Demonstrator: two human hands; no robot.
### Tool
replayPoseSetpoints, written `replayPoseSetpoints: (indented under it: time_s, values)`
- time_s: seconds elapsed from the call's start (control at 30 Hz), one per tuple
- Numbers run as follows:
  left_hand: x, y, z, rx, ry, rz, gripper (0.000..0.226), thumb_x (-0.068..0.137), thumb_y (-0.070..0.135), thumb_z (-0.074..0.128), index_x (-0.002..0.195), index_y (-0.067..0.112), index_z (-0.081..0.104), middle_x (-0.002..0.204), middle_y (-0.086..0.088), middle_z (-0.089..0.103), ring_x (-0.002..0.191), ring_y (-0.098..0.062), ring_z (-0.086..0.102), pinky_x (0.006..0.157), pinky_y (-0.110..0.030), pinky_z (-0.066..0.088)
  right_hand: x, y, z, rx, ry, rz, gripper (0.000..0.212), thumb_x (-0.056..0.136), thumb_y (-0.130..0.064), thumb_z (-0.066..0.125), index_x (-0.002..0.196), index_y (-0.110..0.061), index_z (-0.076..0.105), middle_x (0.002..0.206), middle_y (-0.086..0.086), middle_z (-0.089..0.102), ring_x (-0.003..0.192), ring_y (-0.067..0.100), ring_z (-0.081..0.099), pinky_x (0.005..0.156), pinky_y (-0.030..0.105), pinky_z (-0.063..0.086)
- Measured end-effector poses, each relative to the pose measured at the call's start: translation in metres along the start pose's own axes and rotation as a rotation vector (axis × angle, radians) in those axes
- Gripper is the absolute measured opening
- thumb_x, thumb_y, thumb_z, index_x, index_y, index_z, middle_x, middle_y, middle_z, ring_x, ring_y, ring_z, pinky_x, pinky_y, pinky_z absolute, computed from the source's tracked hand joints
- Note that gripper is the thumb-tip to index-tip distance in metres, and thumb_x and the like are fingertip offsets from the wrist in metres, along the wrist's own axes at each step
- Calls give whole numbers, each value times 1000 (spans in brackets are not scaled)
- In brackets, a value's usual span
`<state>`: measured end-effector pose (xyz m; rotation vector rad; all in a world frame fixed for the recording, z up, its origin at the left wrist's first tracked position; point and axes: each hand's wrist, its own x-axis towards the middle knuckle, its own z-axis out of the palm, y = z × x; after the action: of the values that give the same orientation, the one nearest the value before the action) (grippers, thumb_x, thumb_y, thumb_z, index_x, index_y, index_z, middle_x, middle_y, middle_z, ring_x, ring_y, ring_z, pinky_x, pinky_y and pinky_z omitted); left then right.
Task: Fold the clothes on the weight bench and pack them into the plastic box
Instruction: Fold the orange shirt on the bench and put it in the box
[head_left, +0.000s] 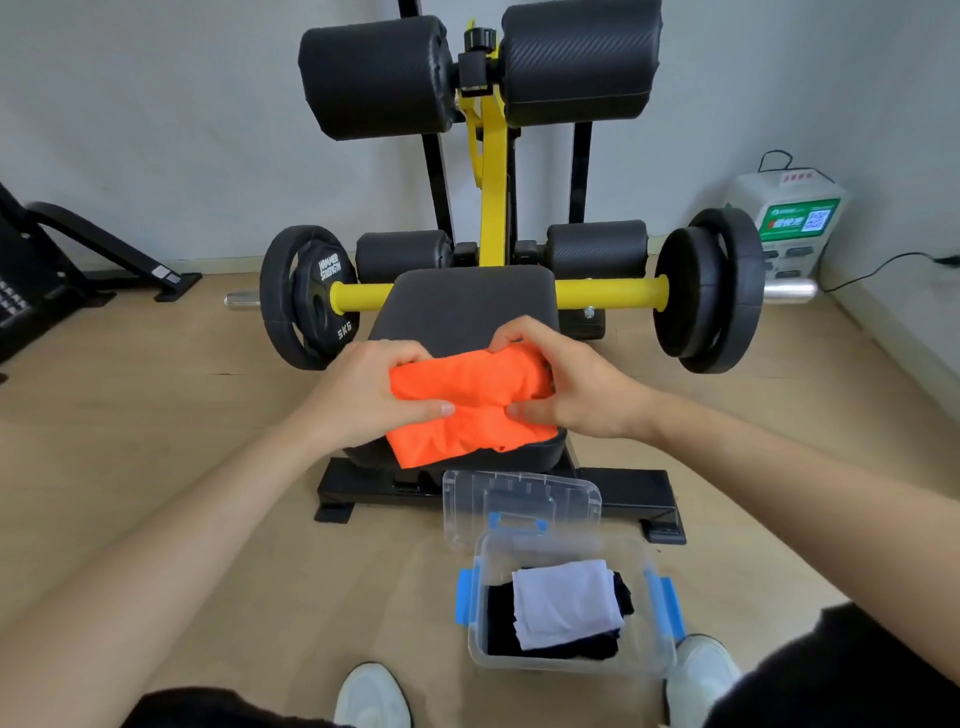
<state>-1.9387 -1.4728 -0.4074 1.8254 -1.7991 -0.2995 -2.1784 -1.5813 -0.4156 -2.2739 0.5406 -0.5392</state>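
**Hand configuration.** The left hand (374, 395) grips the left side of the orange garment (467, 421). Its fingers are curled over the far edge and its thumb is pressed on the upper face, so the cloth is pinched between them. The right hand (576, 384) mirrors this on the right side, with its fingers curled round a bunched fold at the far corner and its thumb flat on the cloth. Neither hand is spread. The two thumbs lie near each other at the garment's middle, apart.

**Purpose of grip.** Symmetric pinches on opposite sides probably serve to keep the layers aligned, either for a further fold or for lifting the bundle without it opening.

**Garment position.** The orange garment lies compact on the near half of the padded surface (470, 301). Its near corner overhangs the front edge.

**Receptacle.** The plastic box (571, 665) stands open on the floor (182, 441), just in front of the surface. This placement keeps the transfer short. The clear lid (519, 493) lies just behind the box. Inside, a folded white garment (566, 603) rests on a black garment (501, 621).

**Progress.** No other clothing shows on the surface, so the orange garment is probably the last item.
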Motion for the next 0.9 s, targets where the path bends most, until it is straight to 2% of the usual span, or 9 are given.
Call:
replayPoseSetpoints:
  time_s: [0.03,0.1,0.23,0.33,0.43,0.53,0.67,0.83,0.9]
  values:
    - [-4,5,-1,-45,0,3,38,61,62,77,85,33,69,81,16,70,77,-4,66,67,-27,51,-5,-3,-1,56,18,8,56,74,-5,78,118,-22,49,106,-3,56,79,18,55,64,26,48]
    - [-16,17,-4,-145,-13,10,36,63,57,78,85,31,70,83,14,71,75,-5,67,65,-19,49,-19,-7,-4,159,40,15,52,76,4,75,116,-14,49,99,-6,53,71,10,51,58,22,45]
    - [-47,53,11,-375,-51,-8,30,69,37,83,93,25,70,85,13,71,74,-4,65,64,-17,49,-62,-9,-8,365,79,55,47,77,10,75,114,-7,50,95,-4,53,73,6,50,57,20,44]
    - [-72,76,41,-547,-49,-100,48,64,26,85,109,25,67,99,14,72,89,0,67,75,-14,51,-90,-1,-9,559,94,132,45,79,12,72,114,-8,53,94,1,54,74,9,53,54,21,46]
    - [-96,87,80,-665,-78,-252,67,57,26,90,118,28,63,112,7,70,102,-8,68,84,-25,57,-114,17,-3,677,87,275,46,80,14,69,116,-13,56,94,2,56,78,13,58,55,27,51]
    - [-113,90,123,-703,-112,-438,59,67,13,91,117,21,62,111,-1,68,98,-12,68,72,-23,57,-136,41,13,683,65,443,46,82,11,68,120,-14,55,97,5,57,79,14,61,56,29,54]
    - [-120,74,173,-706,-181,-625,50,74,0,84,116,9,58,104,-6,66,89,-16,67,58,-21,56,-156,76,45,528,-23,620,48,87,-6,72,127,-20,52,112,6,56,88,16,62,58,26,55]
    - [-110,35,232,-757,-244,-798,52,72,0,86,113,13,58,109,-9,70,99,-25,70,76,-46,62,-175,118,75,370,-125,793,62,86,-16,75,138,-26,44,120,1,52,96,16,60,72,30,60]
    - [-104,22,256,-761,-228,-845,51,70,2,88,112,12,60,109,-9,71,96,-24,72,73,-43,62,-178,134,83,384,-178,864,69,83,-11,76,140,-28,41,120,1,51,99,21,62,73,35,61]
